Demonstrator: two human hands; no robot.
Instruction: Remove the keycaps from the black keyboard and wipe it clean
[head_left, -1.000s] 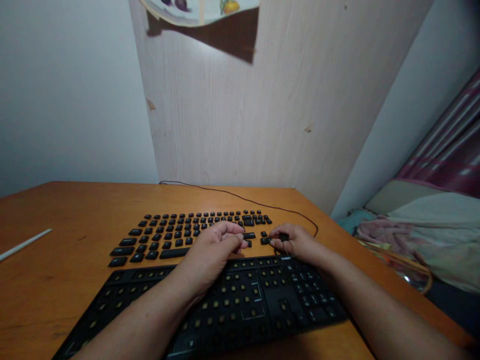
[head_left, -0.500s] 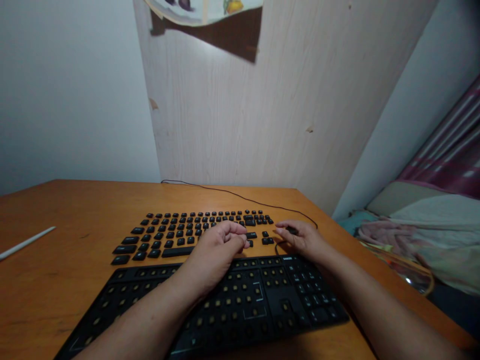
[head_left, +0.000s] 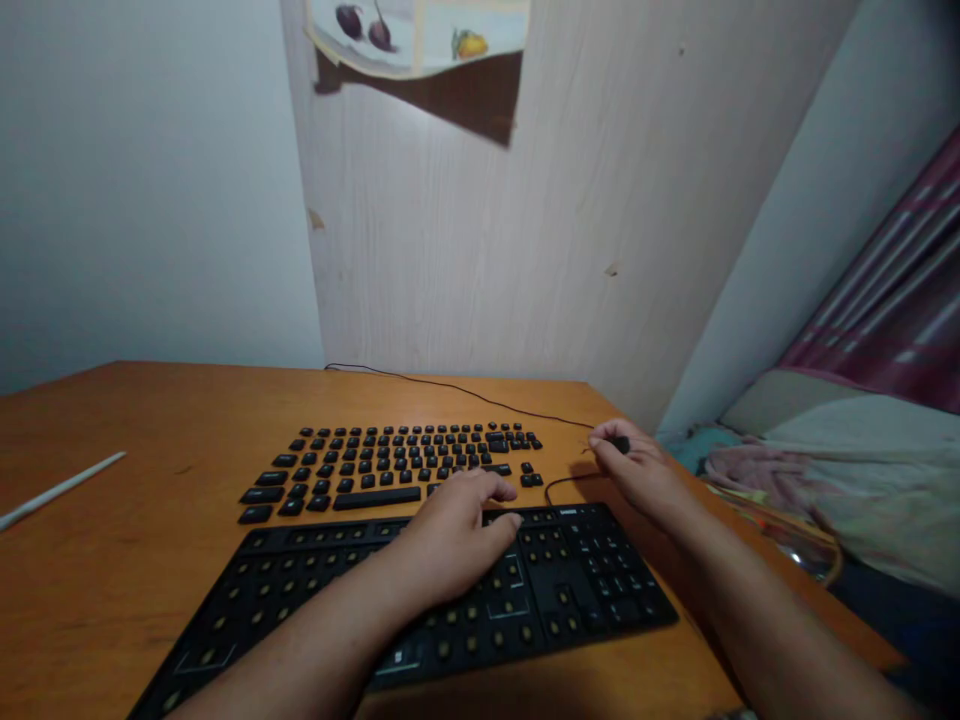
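Observation:
A black keyboard (head_left: 585, 590) with most keycaps removed lies at the near edge of the orange wooden table (head_left: 135, 420). Beyond it, several loose black keycaps (head_left: 390, 462) are laid out in rows on the table. My left hand (head_left: 457, 535) rests on the keyboard's upper middle, fingers curled and pressed together, with nothing visible in them. My right hand (head_left: 637, 470) is out to the right of the keycap rows, its fingertips pinched on a small black keycap (head_left: 619, 443) close to the table's right edge.
The keyboard's thin black cable (head_left: 465, 388) runs across the back of the table and loops near my right hand. A white stick (head_left: 60, 488) lies at the left. A wooden panel (head_left: 525, 250) stands behind the table, and bedding (head_left: 840, 460) lies to the right.
My right hand has carried the small keycap rightward and farther back, away from the keycap rows. My left hand has dropped from the loose keycaps onto the keyboard.

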